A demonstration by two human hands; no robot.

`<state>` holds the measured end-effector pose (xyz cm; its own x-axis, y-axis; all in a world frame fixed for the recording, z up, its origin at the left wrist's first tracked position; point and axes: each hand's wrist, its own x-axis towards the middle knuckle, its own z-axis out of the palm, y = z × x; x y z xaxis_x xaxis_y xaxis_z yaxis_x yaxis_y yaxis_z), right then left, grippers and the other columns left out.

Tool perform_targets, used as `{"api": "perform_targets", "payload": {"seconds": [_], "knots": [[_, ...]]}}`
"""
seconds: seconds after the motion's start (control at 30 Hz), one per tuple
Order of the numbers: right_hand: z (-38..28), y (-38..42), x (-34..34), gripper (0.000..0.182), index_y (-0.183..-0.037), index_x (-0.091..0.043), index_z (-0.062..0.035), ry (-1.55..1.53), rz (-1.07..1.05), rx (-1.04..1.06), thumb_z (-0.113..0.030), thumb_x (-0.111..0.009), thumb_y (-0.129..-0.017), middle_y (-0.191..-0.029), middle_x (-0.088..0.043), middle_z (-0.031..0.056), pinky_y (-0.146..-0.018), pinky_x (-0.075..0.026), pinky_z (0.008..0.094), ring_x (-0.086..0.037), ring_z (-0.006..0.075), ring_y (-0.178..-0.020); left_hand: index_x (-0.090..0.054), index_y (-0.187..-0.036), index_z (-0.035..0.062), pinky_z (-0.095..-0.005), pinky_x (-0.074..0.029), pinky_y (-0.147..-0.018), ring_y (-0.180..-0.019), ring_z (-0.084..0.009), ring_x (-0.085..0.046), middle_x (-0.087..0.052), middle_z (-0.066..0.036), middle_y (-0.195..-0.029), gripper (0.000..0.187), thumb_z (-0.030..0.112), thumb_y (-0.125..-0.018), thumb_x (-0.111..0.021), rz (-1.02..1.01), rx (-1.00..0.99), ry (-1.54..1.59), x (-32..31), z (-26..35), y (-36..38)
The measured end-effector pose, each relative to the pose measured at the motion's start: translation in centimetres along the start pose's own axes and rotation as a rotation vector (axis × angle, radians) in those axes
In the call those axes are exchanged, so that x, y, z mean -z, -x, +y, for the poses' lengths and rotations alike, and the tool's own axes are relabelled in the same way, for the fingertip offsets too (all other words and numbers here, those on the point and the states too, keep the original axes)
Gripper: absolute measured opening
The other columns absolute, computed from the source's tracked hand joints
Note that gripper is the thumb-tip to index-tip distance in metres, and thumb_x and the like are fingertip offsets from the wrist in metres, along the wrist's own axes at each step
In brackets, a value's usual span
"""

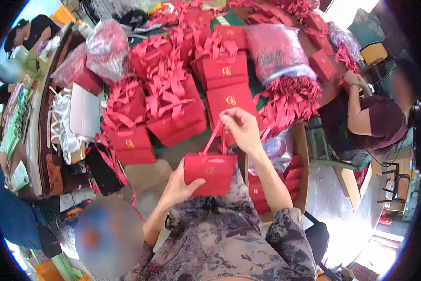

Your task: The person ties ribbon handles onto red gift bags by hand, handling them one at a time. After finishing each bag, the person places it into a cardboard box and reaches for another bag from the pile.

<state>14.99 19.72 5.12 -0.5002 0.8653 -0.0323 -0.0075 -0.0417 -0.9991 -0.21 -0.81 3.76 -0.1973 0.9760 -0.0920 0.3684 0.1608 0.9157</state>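
Note:
A small red bag (pixel 220 175) with a gold emblem is held in front of my body, its ribbon handle (pixel 214 136) stretched upward. My left hand (pixel 178 184) grips the bag's left side, thumb across its front. Above and to the right, my right hand (pixel 241 126) pinches the top of the ribbon between thumb and fingers. Just behind the hands stands a row of similar red bags (pixel 231 100) with gold emblems.
Red bags with ribbons (pixel 177 112) cover much of the table. Plastic-wrapped bundles (pixel 276 51) lie behind. An open cardboard box (pixel 303 164) holding red bags is at my right. A co-worker (pixel 374 117) sits at the right; another person (pixel 13 206) is at the left.

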Motion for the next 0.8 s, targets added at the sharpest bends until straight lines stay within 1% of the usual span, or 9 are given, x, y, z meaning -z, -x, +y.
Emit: {"api": "perform_targets", "payload": {"seconds": [0.1,0.17,0.2,0.3,0.33,0.47,0.6,0.7,0.8], "knots": [[1.0,-0.6,2.6,0.028,-0.121,-0.065,-0.0018,0.229,-0.003,0.080,-0.013,-0.067,-0.095,-0.089,-0.069,0.0079,-0.069,-0.052,0.0302,-0.064,0.0137,-0.075,-0.045,-0.139,-0.0020,-0.0351,-0.045,-0.104,-0.118,-0.0192,-0.060,-0.064,-0.011,-0.127,0.054,0.011,-0.093,-0.070,-0.053,-0.040,0.271,0.4,0.1,-1.4],[0.7,-0.4,4.4,0.034,-0.129,-0.062,-0.0025,0.673,0.267,0.358,-0.009,-0.066,-0.096,-0.098,-0.067,0.0086,-0.068,-0.051,0.0263,-0.067,0.0186,-0.080,-0.046,-0.140,-0.0017,-0.0333,-0.040,-0.108,-0.123,-0.0162,-0.053,-0.059,-0.007,-0.132,0.047,0.009,-0.098,-0.062,-0.016,0.001,0.401,0.9,0.8,-3.4],[1.0,-0.2,5.4,0.040,-0.130,-0.059,-0.0015,0.726,0.255,0.291,-0.011,-0.069,-0.092,-0.105,-0.063,0.0152,-0.074,-0.053,0.0342,-0.066,0.0292,-0.089,-0.047,-0.139,-0.0024,-0.0328,-0.040,-0.108,-0.123,-0.0165,-0.053,-0.059,-0.008,-0.130,0.043,0.006,-0.099,-0.058,0.043,0.010,0.543,0.8,2.4,-4.8],[4.1,0.1,6.9,0.049,-0.130,-0.058,-0.0015,1.076,0.347,0.430,-0.018,-0.075,-0.087,-0.108,-0.060,0.0158,-0.083,-0.051,0.0414,-0.062,0.0345,-0.099,-0.051,-0.135,-0.0025,-0.0314,-0.041,-0.105,-0.119,-0.0155,-0.055,-0.060,-0.008,-0.128,0.038,0.003,-0.098,-0.058,0.168,-0.199,0.487,1.0,5.4,-10.7],[4.3,0.2,6.8,0.058,-0.129,-0.057,-0.0012,1.038,0.361,0.379,-0.027,-0.079,-0.082,-0.111,-0.058,0.0175,-0.089,-0.048,0.0467,-0.056,0.0390,-0.104,-0.052,-0.134,-0.0027,-0.0310,-0.042,-0.104,-0.117,-0.0155,-0.056,-0.061,-0.008,-0.126,0.037,0.003,-0.098,-0.059,0.199,-0.246,0.492,0.8,5.9,-13.0],[5.4,-0.7,6.8,0.063,-0.126,-0.056,0.0004,1.044,0.370,0.320,-0.029,-0.083,-0.077,-0.107,-0.057,0.0184,-0.085,-0.048,0.0463,-0.056,0.0385,-0.100,-0.059,-0.126,-0.0031,-0.0309,-0.048,-0.096,-0.105,-0.0162,-0.062,-0.068,-0.009,-0.114,0.032,0.002,-0.095,-0.062,0.324,-0.504,0.433,-0.6,6.4,-21.0],[7.1,-0.4,6.4,0.061,-0.120,-0.055,0.0006,0.925,0.397,0.323,-0.023,-0.086,-0.073,-0.107,-0.057,0.0172,-0.085,-0.049,0.0440,-0.057,0.0369,-0.099,-0.063,-0.121,-0.0013,-0.0296,-0.048,-0.096,-0.102,-0.0137,-0.063,-0.069,-0.006,-0.112,0.029,-0.002,-0.092,-0.065,0.397,-0.319,0.198,-2.4,3.5,-26.5],[6.9,-0.1,6.6,0.057,-0.116,-0.054,0.0005,0.786,0.384,0.257,-0.019,-0.086,-0.073,-0.107,-0.057,0.0156,-0.085,-0.050,0.0419,-0.058,0.0337,-0.099,-0.063,-0.120,-0.0018,-0.0336,-0.052,-0.089,-0.097,-0.0223,-0.069,-0.073,-0.015,-0.104,0.030,0.006,-0.091,-0.067,0.510,-0.428,0.198,-3.6,1.3,-28.1],[7.0,0.2,6.9,0.047,-0.111,-0.055,-0.0016,0.673,0.405,0.295,-0.011,-0.084,-0.075,-0.101,-0.058,0.0113,-0.080,-0.052,0.0368,-0.059,0.0261,-0.088,-0.065,-0.119,-0.0003,-0.0307,-0.051,-0.088,-0.096,-0.0153,-0.067,-0.073,-0.010,-0.105,0.028,0.004,-0.092,-0.068,0.510,-0.407,0.392,-3.3,0.7,-29.4]]}}
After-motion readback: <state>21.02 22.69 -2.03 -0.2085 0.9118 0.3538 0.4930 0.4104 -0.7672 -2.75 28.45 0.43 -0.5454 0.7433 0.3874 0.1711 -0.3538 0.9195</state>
